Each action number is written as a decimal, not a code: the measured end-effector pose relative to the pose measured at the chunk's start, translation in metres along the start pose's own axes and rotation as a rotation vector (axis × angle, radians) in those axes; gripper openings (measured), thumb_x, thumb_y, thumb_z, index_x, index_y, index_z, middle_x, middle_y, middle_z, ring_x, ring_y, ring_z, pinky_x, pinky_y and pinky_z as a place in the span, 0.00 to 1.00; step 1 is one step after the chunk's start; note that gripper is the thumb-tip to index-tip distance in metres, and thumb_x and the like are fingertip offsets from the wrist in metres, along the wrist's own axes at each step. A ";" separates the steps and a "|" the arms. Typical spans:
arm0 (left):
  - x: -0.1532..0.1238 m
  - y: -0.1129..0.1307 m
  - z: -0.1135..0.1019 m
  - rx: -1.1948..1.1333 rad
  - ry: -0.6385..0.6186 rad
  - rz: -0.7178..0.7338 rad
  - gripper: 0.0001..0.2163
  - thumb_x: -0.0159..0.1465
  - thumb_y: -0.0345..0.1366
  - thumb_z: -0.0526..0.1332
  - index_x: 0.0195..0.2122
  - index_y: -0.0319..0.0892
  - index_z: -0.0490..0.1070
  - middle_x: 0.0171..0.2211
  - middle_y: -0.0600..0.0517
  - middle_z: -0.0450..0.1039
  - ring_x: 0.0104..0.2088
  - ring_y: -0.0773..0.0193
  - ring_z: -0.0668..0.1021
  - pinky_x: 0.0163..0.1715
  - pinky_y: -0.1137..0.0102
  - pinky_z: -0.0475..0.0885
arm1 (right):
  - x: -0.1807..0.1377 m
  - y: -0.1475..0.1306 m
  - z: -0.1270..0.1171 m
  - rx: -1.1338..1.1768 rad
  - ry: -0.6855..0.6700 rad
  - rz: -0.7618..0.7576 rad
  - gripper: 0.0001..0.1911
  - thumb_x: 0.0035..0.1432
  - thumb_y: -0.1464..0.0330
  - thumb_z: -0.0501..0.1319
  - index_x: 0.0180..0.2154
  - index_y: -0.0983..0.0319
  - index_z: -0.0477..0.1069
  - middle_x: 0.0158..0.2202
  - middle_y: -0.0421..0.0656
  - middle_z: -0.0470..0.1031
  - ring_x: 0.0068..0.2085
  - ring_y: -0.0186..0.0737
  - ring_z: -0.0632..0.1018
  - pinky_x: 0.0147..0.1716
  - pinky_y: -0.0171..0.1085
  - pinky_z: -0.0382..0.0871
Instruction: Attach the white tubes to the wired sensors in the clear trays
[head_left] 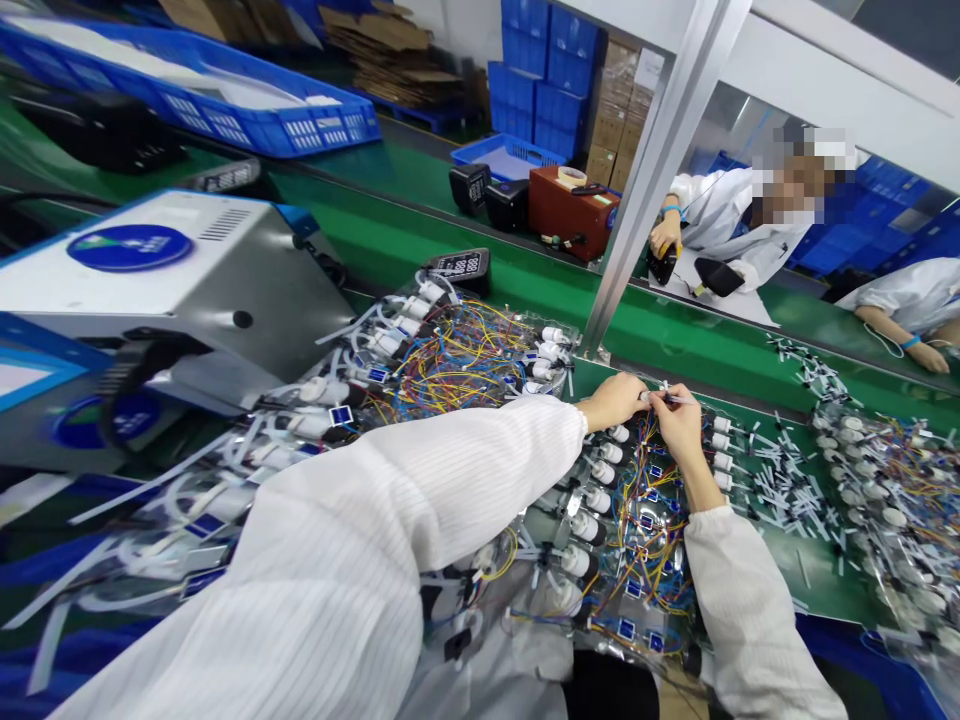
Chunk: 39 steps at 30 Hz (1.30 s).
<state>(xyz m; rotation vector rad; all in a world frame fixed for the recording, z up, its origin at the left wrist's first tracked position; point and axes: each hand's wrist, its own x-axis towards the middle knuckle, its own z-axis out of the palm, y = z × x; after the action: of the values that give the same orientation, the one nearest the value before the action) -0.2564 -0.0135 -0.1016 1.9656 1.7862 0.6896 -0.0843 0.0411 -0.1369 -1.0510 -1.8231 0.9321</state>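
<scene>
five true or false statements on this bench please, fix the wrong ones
1. The bare left hand and bare right hand are close together. True.
2. The right hand lies flat, holding nothing. False: it pinches a small pale part.
3. Loose white plastic strips lie right of the right hand. True.
4. The red-brown boxy case stands right of the silver metal post. False: the case stands left of the post.
5. Thin multicoloured wires run between two rows of white cylindrical parts. True.

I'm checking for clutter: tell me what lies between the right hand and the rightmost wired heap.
In the head view: white cylinders beside the right hand, then loose white strips on the green bench.
</scene>
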 end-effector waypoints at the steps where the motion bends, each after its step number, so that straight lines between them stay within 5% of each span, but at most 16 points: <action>1: 0.000 0.000 0.000 0.001 0.002 0.000 0.09 0.68 0.39 0.67 0.39 0.39 0.83 0.39 0.41 0.83 0.42 0.53 0.83 0.44 0.66 0.75 | -0.001 -0.001 0.000 -0.019 0.007 -0.009 0.11 0.57 0.60 0.70 0.32 0.59 0.74 0.30 0.40 0.77 0.27 0.38 0.73 0.29 0.37 0.65; 12: -0.003 -0.003 0.002 0.028 0.008 0.009 0.06 0.67 0.34 0.66 0.41 0.38 0.82 0.39 0.40 0.83 0.45 0.49 0.84 0.49 0.63 0.76 | -0.003 -0.018 0.005 -0.365 -0.022 -0.238 0.08 0.62 0.62 0.63 0.30 0.57 0.72 0.30 0.42 0.78 0.32 0.45 0.77 0.37 0.41 0.67; 25: 0.000 -0.001 0.009 0.030 0.019 0.067 0.11 0.71 0.39 0.64 0.49 0.38 0.76 0.49 0.42 0.79 0.53 0.52 0.80 0.54 0.64 0.74 | 0.005 0.002 0.000 0.117 0.000 0.066 0.16 0.56 0.54 0.69 0.37 0.58 0.71 0.32 0.41 0.77 0.31 0.42 0.78 0.36 0.42 0.75; 39: 0.000 -0.001 0.006 0.086 -0.008 0.052 0.11 0.69 0.39 0.67 0.48 0.37 0.80 0.47 0.40 0.80 0.50 0.50 0.82 0.52 0.64 0.75 | 0.006 0.002 -0.008 -0.060 0.021 0.002 0.13 0.54 0.58 0.70 0.33 0.59 0.74 0.31 0.41 0.78 0.30 0.40 0.75 0.32 0.38 0.68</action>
<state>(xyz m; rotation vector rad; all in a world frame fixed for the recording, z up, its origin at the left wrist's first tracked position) -0.2533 -0.0131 -0.1071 2.0743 1.7939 0.6305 -0.0781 0.0491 -0.1336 -1.0957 -1.8433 0.8694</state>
